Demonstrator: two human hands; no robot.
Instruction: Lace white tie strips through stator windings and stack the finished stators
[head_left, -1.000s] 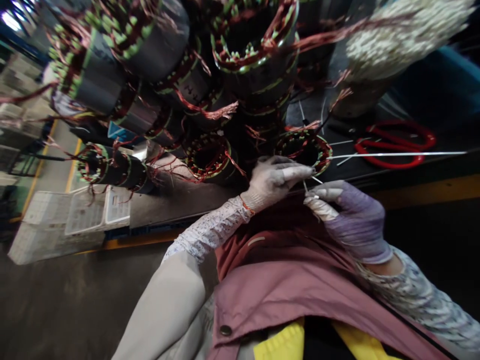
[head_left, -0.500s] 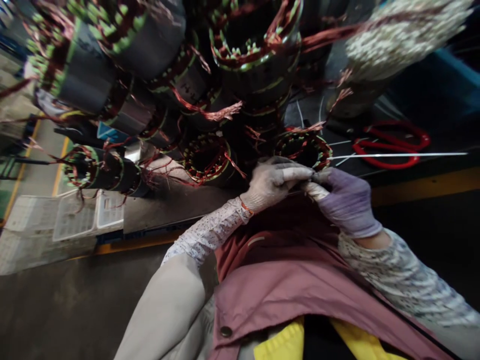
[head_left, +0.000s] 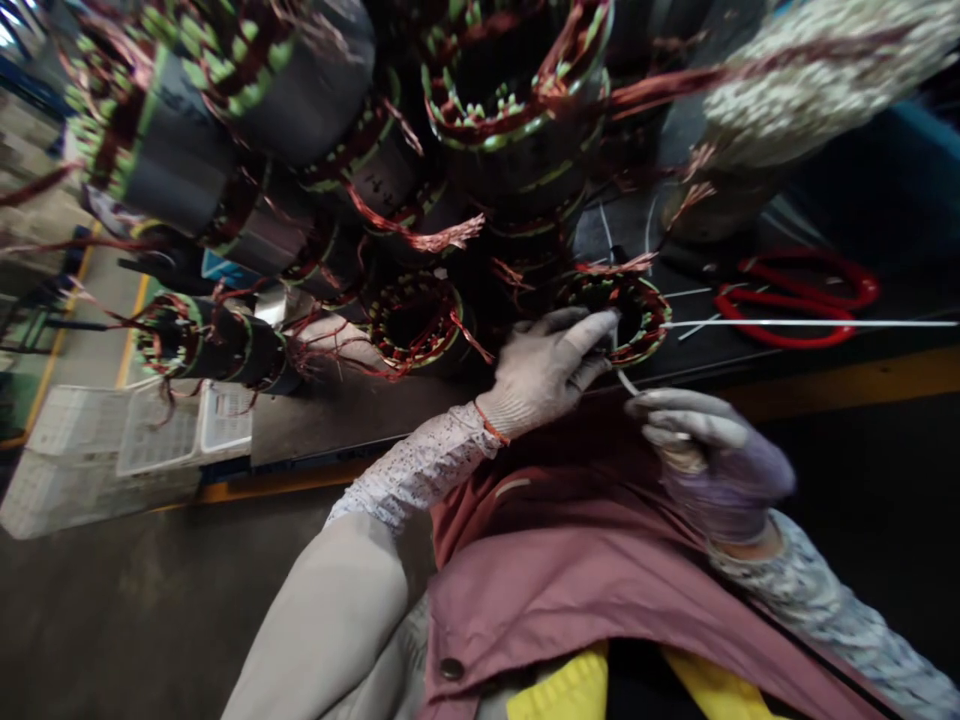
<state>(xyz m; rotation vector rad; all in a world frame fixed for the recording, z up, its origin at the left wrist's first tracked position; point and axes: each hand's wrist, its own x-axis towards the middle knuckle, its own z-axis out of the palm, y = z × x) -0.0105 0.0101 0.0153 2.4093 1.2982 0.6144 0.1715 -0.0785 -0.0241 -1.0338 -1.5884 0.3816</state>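
A small motor stator (head_left: 651, 345) with copper windings and green slot insulation stands upright near the bench edge. My left hand (head_left: 551, 365), in a pale glove, is closed over its near left rim, with fingertips at the opening. To its right, my right hand (head_left: 712, 440), in a purple-and-white glove, pinches a thin white cord (head_left: 624, 382) that runs up to the stator's near rim. A long straight white strip (head_left: 810, 323) reaches right from the stator's rim. The left fingertips hide part of the rim.
Red-handled scissors (head_left: 847, 295) lie right of the stator. Stacked larger stators (head_left: 300, 100) crowd the back and left, their copper leads sticking out. Another small stator (head_left: 416, 320) stands to the left. White plastic baskets (head_left: 157, 430) are at far left, and a bundle of white strands (head_left: 825, 80) is at upper right.
My right hand has moved away from my left hand, down and to the right, drawing the white cord out from the stator. The left hand stays at the rim, its fingers slightly shifted.
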